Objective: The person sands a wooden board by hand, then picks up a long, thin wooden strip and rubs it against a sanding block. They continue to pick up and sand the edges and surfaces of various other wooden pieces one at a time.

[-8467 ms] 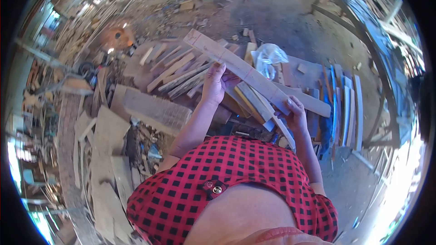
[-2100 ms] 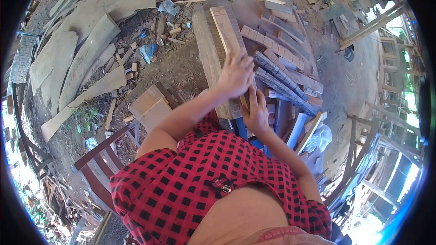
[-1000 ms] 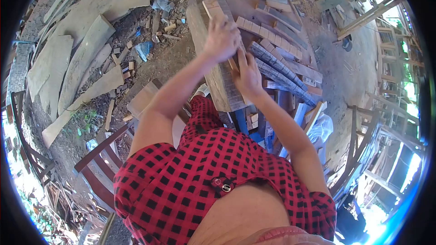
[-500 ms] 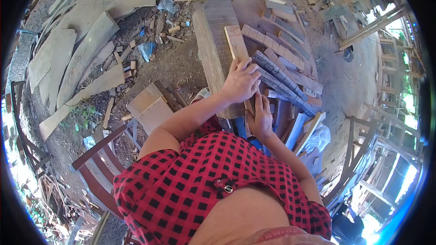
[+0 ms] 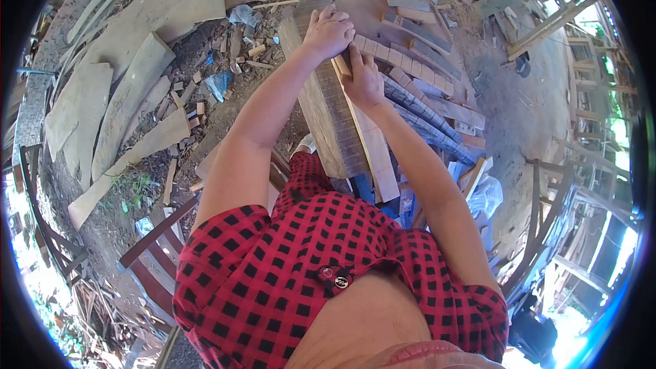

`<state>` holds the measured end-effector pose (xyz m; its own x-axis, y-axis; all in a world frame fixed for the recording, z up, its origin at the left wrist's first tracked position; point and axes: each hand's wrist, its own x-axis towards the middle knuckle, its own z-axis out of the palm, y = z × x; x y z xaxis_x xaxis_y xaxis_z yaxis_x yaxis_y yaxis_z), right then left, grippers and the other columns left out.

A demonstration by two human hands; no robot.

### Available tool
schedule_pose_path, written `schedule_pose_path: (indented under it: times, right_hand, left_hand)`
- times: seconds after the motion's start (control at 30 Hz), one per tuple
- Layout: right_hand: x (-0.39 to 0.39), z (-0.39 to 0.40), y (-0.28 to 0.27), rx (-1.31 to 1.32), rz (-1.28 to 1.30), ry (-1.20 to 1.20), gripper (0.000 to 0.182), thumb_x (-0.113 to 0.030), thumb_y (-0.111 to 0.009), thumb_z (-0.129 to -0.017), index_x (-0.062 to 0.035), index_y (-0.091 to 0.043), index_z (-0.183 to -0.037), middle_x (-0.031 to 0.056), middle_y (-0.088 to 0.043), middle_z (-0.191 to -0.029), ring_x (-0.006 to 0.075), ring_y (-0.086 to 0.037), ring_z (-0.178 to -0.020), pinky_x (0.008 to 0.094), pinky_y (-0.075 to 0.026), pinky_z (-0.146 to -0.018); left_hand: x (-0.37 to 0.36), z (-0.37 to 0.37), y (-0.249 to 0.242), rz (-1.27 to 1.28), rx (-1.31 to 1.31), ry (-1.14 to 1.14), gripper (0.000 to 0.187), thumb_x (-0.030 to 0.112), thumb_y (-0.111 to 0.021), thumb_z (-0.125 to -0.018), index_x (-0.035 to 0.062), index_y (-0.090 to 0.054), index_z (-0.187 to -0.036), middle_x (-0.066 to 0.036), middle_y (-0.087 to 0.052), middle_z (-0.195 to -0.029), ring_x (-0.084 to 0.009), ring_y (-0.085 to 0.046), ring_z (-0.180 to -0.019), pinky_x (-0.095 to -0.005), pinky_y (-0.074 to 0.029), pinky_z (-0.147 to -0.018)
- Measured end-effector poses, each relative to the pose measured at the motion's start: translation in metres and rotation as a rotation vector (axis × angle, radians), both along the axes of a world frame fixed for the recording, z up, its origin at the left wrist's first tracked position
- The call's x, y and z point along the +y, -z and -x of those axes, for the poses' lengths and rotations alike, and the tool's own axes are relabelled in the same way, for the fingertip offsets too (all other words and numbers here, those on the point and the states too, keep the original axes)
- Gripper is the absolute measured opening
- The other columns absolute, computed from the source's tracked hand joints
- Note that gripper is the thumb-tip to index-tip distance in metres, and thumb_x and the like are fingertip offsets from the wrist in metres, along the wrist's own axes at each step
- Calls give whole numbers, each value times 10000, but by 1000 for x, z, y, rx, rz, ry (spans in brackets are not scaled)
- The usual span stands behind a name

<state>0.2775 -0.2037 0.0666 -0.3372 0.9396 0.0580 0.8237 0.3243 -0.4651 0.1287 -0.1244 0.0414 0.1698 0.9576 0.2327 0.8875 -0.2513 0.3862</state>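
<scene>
A pale, narrow plank (image 5: pixel 372 147) lies lengthwise along the thick grey wooden beam (image 5: pixel 318 106) in front of me. My left hand (image 5: pixel 330 33) is at the far part of the plank, its fingers curled down over the front of a small wooden block. My right hand (image 5: pixel 364 82) grips the rear of this wooden block (image 5: pixel 342 64), just behind the left. Both arms are stretched forward. The hands cover most of the block, so its exact kind cannot be made out.
Several wooden strips (image 5: pixel 403 61) and dark striped lengths (image 5: pixel 427 119) lie right of the beam. Large rough boards (image 5: pixel 171 10) and offcuts cover the ground at left. A reddish-brown chair (image 5: pixel 160 232) stands at lower left, clear plastic (image 5: pixel 486 195) at right.
Both hands have moved forward and away from my body along the plank, with the block between them. The arms have straightened, and the plank's near end now shows.
</scene>
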Motion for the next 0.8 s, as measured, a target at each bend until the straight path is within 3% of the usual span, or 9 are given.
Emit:
schedule_pose_path:
  times: [0.1,0.23,0.3,0.43,0.6,0.8]
  right_hand:
    - [-33,-19,-2,43,17,-17,766,-86,-645,-733,-18,-326,-1426,290,-480,-1216,462,-536,-1073,495,-472,-911]
    - [-123,-81,-16,93,-3,-81,711,-76,-642,-782,21,-323,-1410,278,-489,-1230,472,-515,-1115,481,-475,-905]
    - [-177,-117,-2,53,-29,-33,691,-92,-653,-793,37,-341,-1396,277,-485,-1244,470,-513,-1124,476,-482,-899]
    - [-231,-147,3,66,-17,12,731,-96,-676,-771,1,-340,-1412,279,-457,-1270,462,-511,-1129,486,-478,-905]
    - [-205,-129,1,59,-13,-1,726,-82,-669,-771,8,-342,-1413,286,-445,-1273,469,-521,-1106,487,-482,-893]
    - [-92,-59,4,28,-54,-12,766,-59,-664,-760,-35,-316,-1442,269,-472,-1252,457,-536,-1092,488,-504,-845]
  left_hand:
    - [-32,-20,-7,19,67,39,325,356,-473,-945,165,-673,-1114,-14,-521,-1329,-292,-321,-1366,-588,-230,-1104]
    - [-128,-76,-25,56,105,135,335,320,-494,-938,106,-627,-1158,-68,-499,-1293,-341,-299,-1369,-597,-223,-1103]
    - [-177,-107,-10,-83,33,220,361,331,-500,-919,66,-625,-1130,-111,-487,-1304,-373,-303,-1357,-636,-217,-1083]
    - [-228,-135,-16,-45,-182,270,318,304,-540,-906,61,-619,-1095,-111,-491,-1288,-366,-290,-1361,-634,-207,-1086]
    - [-203,-114,-19,-16,-208,282,291,279,-573,-894,105,-643,-1116,-98,-514,-1281,-357,-317,-1355,-618,-218,-1095]
    - [-96,-51,-3,-116,-78,152,253,292,-570,-897,178,-678,-1095,-37,-546,-1279,-307,-371,-1329,-587,-256,-1109]
